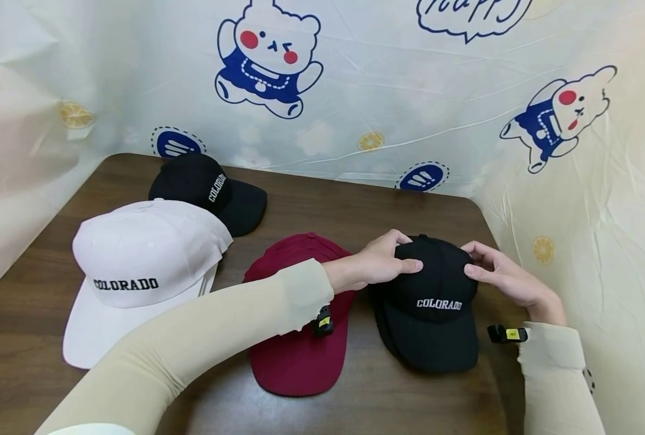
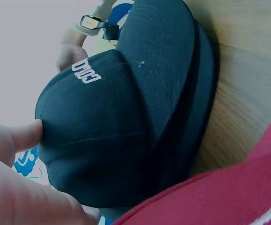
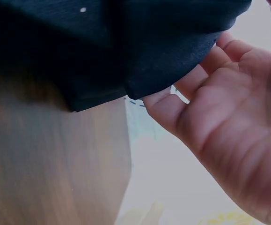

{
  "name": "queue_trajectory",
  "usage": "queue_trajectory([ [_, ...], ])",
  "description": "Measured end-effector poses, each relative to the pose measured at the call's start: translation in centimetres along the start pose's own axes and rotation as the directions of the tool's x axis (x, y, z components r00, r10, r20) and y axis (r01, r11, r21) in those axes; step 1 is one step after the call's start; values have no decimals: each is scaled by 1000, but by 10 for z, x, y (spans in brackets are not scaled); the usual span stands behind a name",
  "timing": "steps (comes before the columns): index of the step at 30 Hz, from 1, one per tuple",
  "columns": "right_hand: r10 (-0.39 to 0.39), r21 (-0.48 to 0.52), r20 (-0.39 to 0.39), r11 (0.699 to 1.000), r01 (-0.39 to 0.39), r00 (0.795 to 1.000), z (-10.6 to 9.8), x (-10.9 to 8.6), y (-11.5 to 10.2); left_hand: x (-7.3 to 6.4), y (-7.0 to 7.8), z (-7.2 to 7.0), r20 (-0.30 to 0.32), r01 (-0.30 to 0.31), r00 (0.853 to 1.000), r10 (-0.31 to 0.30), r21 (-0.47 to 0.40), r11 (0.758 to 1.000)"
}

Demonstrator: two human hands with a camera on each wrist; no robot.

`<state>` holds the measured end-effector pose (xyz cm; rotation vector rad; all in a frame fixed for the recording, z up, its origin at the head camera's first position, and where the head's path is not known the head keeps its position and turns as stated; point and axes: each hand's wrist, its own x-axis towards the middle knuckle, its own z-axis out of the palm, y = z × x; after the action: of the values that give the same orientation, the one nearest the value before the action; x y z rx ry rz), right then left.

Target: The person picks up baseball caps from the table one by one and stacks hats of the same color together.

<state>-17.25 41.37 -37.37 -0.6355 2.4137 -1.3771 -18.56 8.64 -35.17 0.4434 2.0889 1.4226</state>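
Note:
At the right of the table, a black baseball cap [image 1: 428, 329] with white COLORADO lettering sits over another dark brim [image 2: 203, 89], which shows along its edge in the left wrist view. My left hand [image 1: 381, 260] grips the crown's left back side, thumb on top and fingers partly hidden behind. On the opposite side my right hand [image 1: 510, 279] holds the cap, its thumb against the crown. From the right wrist view, the fingers [image 3: 165, 110] of that hand curl at the cap's lower edge. A maroon cap [image 1: 301, 368] lies under my left forearm, partly covered by it.
A white COLORADO cap [image 1: 148, 241] stands on the left of the brown wooden table [image 1: 322, 199]. Behind it rests another black cap [image 1: 192, 181], its brim turned right. A printed cloth [image 1: 355, 78] hangs along the table's back and sides.

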Motion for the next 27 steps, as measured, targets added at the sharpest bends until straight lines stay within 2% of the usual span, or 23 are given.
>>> queue_trajectory([
  [11, 42, -18, -84, 999, -43, 996, 2, 0, 7, 4, -9, 0, -56, -50, 997, 50, -6, 999],
  [19, 82, -59, -119, 994, -90, 989, 4, -3, 9, 5, -12, 0, -55, -82, 995, 87, 84, 993],
  [27, 102, -85, -158, 990, -117, 982, 6, -3, 11, 7, -14, 0, -55, -94, 993, 102, 134, 987],
])
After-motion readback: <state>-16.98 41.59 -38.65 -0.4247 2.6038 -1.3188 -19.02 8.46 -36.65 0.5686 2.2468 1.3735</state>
